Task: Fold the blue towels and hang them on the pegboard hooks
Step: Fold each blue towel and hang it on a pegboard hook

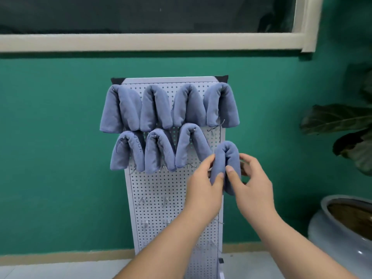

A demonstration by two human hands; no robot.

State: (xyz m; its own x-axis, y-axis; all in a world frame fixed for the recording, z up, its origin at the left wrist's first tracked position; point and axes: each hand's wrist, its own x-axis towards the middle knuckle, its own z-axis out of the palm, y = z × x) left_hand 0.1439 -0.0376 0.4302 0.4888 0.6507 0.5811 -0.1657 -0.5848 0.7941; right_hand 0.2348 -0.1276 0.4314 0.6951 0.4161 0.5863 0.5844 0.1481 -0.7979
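A white pegboard [161,186] stands upright against the green wall. Several folded blue towels [153,109] hang over hooks in its top row, and three more [159,152] hang in the second row. At the right end of the second row, a folded blue towel [227,156] is bent into an arch just below and right of a bare hook [213,130]. My left hand [205,184] pinches its left leg. My right hand [251,182] pinches its right leg. The lower part of the towel is hidden between my hands.
Bare metal hooks [166,200] stick out of the lower pegboard rows. A grey ceramic planter [342,228] with a large-leaved plant [342,125] stands close on the right. A window frame [153,42] runs above. The floor edge lies below.
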